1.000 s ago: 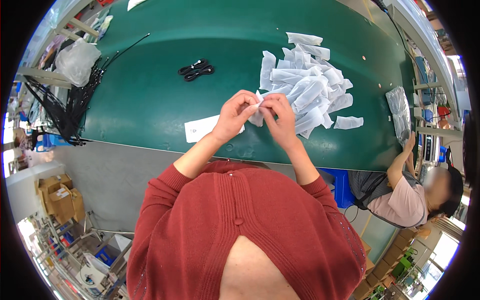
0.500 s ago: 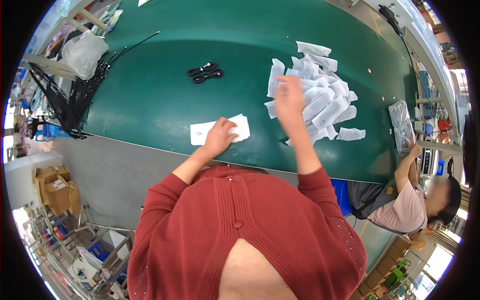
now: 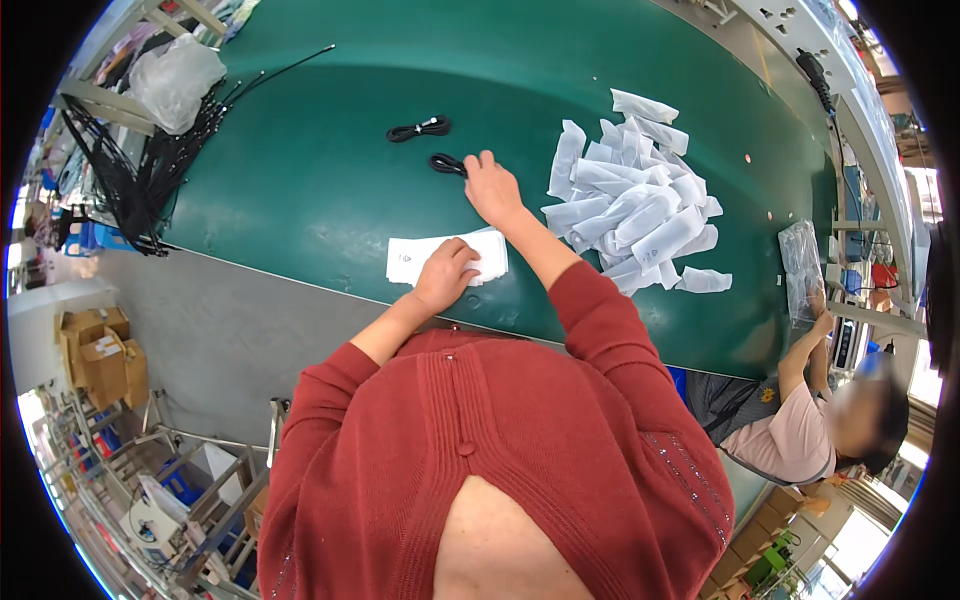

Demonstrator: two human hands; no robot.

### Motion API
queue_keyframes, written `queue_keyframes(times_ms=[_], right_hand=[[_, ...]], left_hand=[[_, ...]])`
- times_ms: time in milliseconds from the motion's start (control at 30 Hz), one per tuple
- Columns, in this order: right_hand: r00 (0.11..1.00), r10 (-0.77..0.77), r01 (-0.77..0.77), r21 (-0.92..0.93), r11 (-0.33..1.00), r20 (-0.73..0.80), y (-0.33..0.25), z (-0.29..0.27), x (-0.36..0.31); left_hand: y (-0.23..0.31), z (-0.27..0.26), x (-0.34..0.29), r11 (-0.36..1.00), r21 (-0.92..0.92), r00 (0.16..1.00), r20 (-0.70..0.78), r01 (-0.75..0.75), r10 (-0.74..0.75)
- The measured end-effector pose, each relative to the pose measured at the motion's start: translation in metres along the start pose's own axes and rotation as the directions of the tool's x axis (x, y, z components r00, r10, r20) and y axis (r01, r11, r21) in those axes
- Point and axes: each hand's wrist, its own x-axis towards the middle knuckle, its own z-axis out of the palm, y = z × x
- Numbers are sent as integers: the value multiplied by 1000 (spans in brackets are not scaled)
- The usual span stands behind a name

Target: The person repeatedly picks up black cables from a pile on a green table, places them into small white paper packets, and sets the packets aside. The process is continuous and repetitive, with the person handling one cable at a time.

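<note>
I am seeing a coiled black cable lying on the green table — the right hand is resting on it, fingers closing over the coil. The left hand is pressing fingers-together on a white card stack at the near edge. A second cable is lying further out; white pouches are piling to the right.
</note>
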Motion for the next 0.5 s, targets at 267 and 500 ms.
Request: queue_keyframes(times_ms=[267,500], right_hand=[[891,426,-412,676,611,158,30,-20,-101],[911,401,-358,665,656,96,-8,-72,-173]], left_hand=[[-9,3,-1,998,-54,999,-13,34,-35],[-14,2,-3,961,-170,975,-11,216,-221]])
